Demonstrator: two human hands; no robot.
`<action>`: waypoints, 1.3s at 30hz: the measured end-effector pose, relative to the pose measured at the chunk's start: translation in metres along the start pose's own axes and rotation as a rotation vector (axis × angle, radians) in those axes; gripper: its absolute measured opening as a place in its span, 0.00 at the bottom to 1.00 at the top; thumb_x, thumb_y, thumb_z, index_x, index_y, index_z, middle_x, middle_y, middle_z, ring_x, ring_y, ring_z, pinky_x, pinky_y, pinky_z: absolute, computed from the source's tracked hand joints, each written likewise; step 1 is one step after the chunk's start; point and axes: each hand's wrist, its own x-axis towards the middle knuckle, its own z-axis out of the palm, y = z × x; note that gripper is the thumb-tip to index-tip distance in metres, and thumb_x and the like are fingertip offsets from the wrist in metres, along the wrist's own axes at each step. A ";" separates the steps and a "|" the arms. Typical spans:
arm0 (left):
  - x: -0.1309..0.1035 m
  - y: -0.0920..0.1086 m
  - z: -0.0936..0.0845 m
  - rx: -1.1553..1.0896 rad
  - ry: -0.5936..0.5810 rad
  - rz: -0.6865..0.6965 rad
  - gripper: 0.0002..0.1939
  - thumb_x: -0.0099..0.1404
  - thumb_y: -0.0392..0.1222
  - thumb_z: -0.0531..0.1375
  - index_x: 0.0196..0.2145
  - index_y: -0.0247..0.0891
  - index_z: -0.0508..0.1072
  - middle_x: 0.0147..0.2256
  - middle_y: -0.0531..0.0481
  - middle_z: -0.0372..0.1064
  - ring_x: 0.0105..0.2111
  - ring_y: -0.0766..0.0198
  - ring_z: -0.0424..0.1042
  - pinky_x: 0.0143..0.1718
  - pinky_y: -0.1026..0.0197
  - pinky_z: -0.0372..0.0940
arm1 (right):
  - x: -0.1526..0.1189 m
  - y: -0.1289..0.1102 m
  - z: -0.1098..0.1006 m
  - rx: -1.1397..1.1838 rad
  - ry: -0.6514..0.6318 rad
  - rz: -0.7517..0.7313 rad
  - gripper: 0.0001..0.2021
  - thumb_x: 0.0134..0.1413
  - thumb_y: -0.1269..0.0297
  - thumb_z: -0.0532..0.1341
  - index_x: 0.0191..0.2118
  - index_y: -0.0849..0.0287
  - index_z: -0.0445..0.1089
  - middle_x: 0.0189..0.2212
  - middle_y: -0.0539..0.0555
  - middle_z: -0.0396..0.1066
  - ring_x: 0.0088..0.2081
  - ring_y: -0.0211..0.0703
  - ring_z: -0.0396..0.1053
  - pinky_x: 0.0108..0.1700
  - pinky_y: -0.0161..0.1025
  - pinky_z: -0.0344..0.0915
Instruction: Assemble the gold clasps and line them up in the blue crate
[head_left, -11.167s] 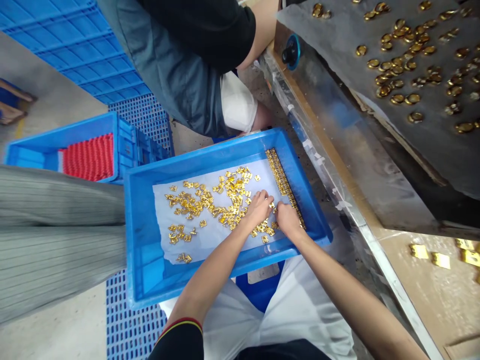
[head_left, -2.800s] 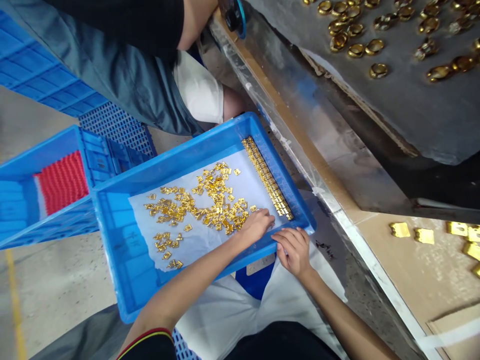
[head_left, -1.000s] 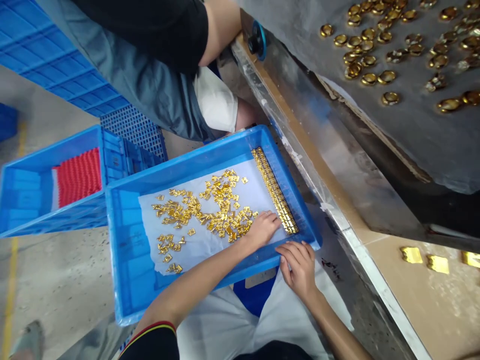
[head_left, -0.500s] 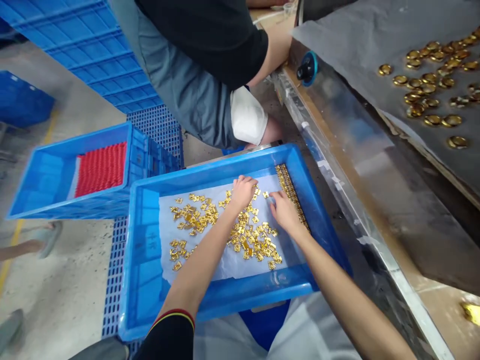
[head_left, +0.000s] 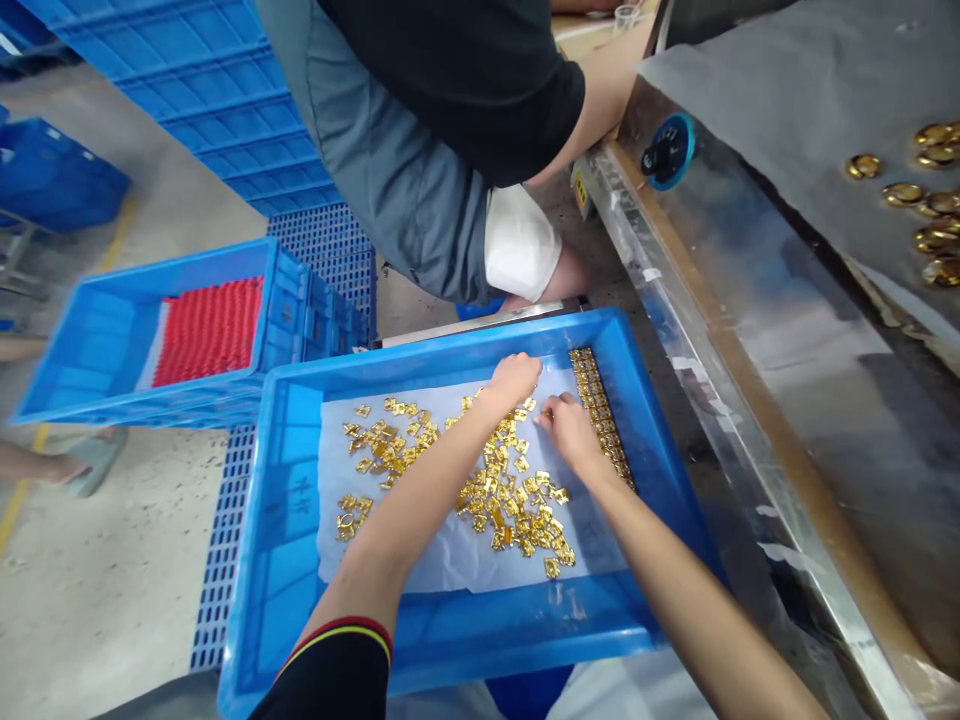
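Note:
Many small, square-looking gold metal pieces (head_left: pixel 517 510) lie scattered over a white sheet (head_left: pixel 450 570) inside a blue plastic tray (head_left: pixel 330 660). Along the tray's right side, more gold pieces stand packed in a neat strip of rows (head_left: pixel 600 415). My left hand (head_left: pixel 517 378) is closed near the far end of the sheet, above the loose pieces; its fingertips are hidden beneath it. Just left of the strip, my right hand (head_left: pixel 571 428) is closed, thumb and fingers pinched on what looks like one small gold piece, mostly covered by the fingertips.
To the left stands a blue crate (head_left: pixel 97 300) with red items (head_left: pixel 210 335) inside. Behind the tray sits a co-worker (head_left: pixel 420 200). A metal-edged bench (head_left: pixel 750 330) runs along the right, with gold rings (head_left: pixel 904 193) on grey sheeting. Stacked blue crates (head_left: pixel 217 110) rise at the back left.
My left hand has moved a little to the right, closer to my right hand, and its fingers have curled under. My right hand's fingers have closed into a pinch. The camera view has shifted.

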 end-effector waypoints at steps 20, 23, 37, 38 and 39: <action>-0.013 -0.016 0.011 -0.132 0.129 0.069 0.20 0.63 0.30 0.58 0.52 0.38 0.75 0.48 0.42 0.75 0.51 0.52 0.73 0.55 0.52 0.67 | -0.018 0.013 0.006 0.003 -0.041 -0.011 0.10 0.65 0.72 0.61 0.50 0.62 0.73 0.47 0.60 0.76 0.46 0.48 0.76 0.46 0.37 0.65; -0.023 -0.015 0.020 -0.135 0.170 0.017 0.16 0.66 0.35 0.59 0.51 0.38 0.75 0.48 0.42 0.74 0.52 0.51 0.71 0.55 0.51 0.65 | -0.019 0.012 0.007 0.003 -0.035 -0.006 0.10 0.66 0.72 0.60 0.50 0.61 0.72 0.46 0.59 0.76 0.46 0.48 0.76 0.46 0.37 0.65; -0.053 -0.006 0.048 -0.048 0.238 -0.010 0.13 0.65 0.44 0.65 0.46 0.39 0.75 0.49 0.39 0.70 0.54 0.44 0.63 0.52 0.44 0.62 | -0.019 0.004 0.008 -0.018 -0.011 0.068 0.10 0.68 0.67 0.60 0.51 0.65 0.71 0.48 0.64 0.76 0.46 0.52 0.78 0.45 0.39 0.66; -0.053 -0.005 0.048 -0.045 0.240 -0.002 0.11 0.66 0.42 0.64 0.46 0.40 0.75 0.49 0.39 0.70 0.54 0.44 0.63 0.52 0.44 0.61 | -0.019 0.004 0.008 -0.019 -0.007 0.071 0.10 0.68 0.67 0.60 0.50 0.65 0.71 0.48 0.64 0.76 0.46 0.52 0.78 0.45 0.39 0.67; -0.053 -0.005 0.049 -0.042 0.243 0.004 0.10 0.67 0.39 0.62 0.46 0.40 0.75 0.48 0.39 0.71 0.54 0.44 0.63 0.52 0.44 0.61 | -0.019 0.004 0.008 -0.020 -0.003 0.074 0.10 0.68 0.67 0.60 0.50 0.65 0.71 0.48 0.64 0.76 0.46 0.52 0.78 0.44 0.39 0.67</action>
